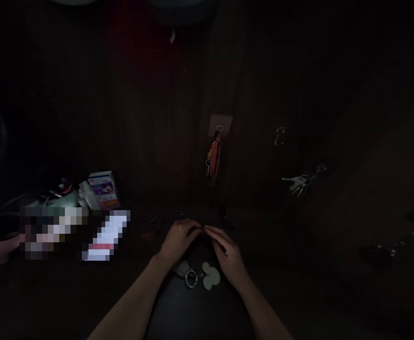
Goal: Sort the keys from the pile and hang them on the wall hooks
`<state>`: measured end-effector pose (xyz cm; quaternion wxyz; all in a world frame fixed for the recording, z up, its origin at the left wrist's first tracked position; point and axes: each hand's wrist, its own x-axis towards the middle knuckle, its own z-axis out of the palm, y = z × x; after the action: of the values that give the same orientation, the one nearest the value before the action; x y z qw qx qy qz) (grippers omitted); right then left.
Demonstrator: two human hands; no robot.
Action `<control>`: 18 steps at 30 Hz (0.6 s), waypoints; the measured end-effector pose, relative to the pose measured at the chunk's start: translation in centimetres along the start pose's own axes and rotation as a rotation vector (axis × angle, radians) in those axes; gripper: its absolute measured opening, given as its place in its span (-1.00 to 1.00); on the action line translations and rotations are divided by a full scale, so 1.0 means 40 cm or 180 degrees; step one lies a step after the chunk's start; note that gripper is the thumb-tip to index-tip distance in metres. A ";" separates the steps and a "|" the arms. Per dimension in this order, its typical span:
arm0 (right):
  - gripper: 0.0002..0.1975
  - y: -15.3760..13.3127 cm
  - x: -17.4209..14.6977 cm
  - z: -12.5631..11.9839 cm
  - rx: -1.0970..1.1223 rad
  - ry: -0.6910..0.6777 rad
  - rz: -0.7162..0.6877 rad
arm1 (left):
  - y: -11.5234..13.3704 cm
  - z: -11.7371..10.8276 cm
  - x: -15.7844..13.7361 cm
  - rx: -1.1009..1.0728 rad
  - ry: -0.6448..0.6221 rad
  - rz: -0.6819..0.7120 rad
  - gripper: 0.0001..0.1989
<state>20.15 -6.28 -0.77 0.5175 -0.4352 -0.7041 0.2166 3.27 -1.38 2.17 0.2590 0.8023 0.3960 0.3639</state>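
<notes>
My left hand (179, 242) and my right hand (228, 252) meet at their fingertips above a dark surface. The fingers of both are pinched together around something small and dark that I cannot make out. Just below them lies a keychain with a round metal ring (191, 278) and a pale, mouse-head-shaped tag (212, 276). Under my left wrist, a greyish rounded piece (181, 268) beside the ring is partly hidden. Beyond my left fingers is a dark blue item (177, 216), too dim to name.
An orange key pouch (214, 158) hangs from a wall hook (219, 127). Keys (298, 181) hang further right, below another metal hook (280, 135). To the left stand small boxes (103, 190) and a blurred bright screen-like object (107, 236). The scene is very dark.
</notes>
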 end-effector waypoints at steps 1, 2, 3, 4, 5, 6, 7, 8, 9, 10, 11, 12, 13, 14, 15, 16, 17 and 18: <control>-0.67 0.000 0.000 0.000 0.0009 0.0033 0.0038 | 0.003 0.000 0.000 -0.0050 -0.0002 -0.0048 -0.83; -0.69 0.000 -0.001 0.001 0.0028 0.0098 0.0112 | 0.007 0.000 0.000 -0.0126 0.0001 -0.0135 -0.84; -0.71 0.001 -0.001 0.001 0.0050 0.0196 0.0213 | 0.010 -0.001 0.001 -0.0222 0.0011 -0.0251 -0.84; -0.73 0.002 -0.001 0.003 0.0063 0.0315 0.0326 | 0.014 -0.001 0.001 -0.0322 0.0037 -0.0387 -0.84; -0.74 0.003 -0.001 0.004 0.0059 0.0432 0.0434 | 0.019 -0.001 0.001 -0.0417 0.0067 -0.0516 -0.83; -0.75 0.005 -0.001 0.006 0.0039 0.0531 0.0522 | 0.023 0.000 0.002 -0.0505 0.0093 -0.0619 -0.82; -0.76 0.006 -0.001 0.009 0.0016 0.0610 0.0582 | 0.027 0.001 0.002 -0.0588 0.0118 -0.0682 -0.82; -0.76 0.008 -0.001 0.012 0.0004 0.0668 0.0616 | 0.031 0.003 0.001 -0.0668 0.0132 -0.0709 -0.81; -0.75 0.010 -0.001 0.015 0.0009 0.0703 0.0636 | 0.034 0.006 0.001 -0.0750 0.0141 -0.0702 -0.81; -0.74 0.011 -0.001 0.019 0.0030 0.0728 0.0652 | 0.035 0.009 0.001 -0.0836 0.0148 -0.0678 -0.82; -0.72 0.011 -0.001 0.022 0.0059 0.0748 0.0665 | 0.036 0.013 0.001 -0.0928 0.0161 -0.0657 -0.82; -0.69 0.011 0.000 0.025 0.0091 0.0765 0.0677 | 0.036 0.017 0.001 -0.1024 0.0176 -0.0649 -0.83; -0.67 0.009 0.000 0.028 0.0120 0.0773 0.0689 | 0.035 0.020 0.001 -0.1123 0.0186 -0.0645 -0.83; -0.65 0.007 0.001 0.029 0.0147 0.0776 0.0701 | 0.034 0.023 0.001 -0.1219 0.0187 -0.0644 -0.82; -0.64 0.004 0.002 0.030 0.0178 0.0780 0.0718 | 0.032 0.026 0.001 -0.1301 0.0189 -0.0643 -0.82; -0.63 0.000 0.003 0.030 0.0216 0.0792 0.0740 | 0.032 0.028 0.001 -0.1363 0.0183 -0.0641 -0.82; -0.64 -0.004 0.004 0.030 0.0258 0.0813 0.0763 | 0.031 0.029 0.000 -0.1402 0.0175 -0.0637 -0.82; -0.65 -0.008 0.005 0.029 0.0292 0.0838 0.0787 | 0.031 0.030 0.000 -0.1426 0.0170 -0.0631 -0.81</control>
<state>18.95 -6.12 -0.83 0.5939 -0.5191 -0.5608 0.2517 4.77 -2.23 2.33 0.4543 0.6722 0.3890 0.4365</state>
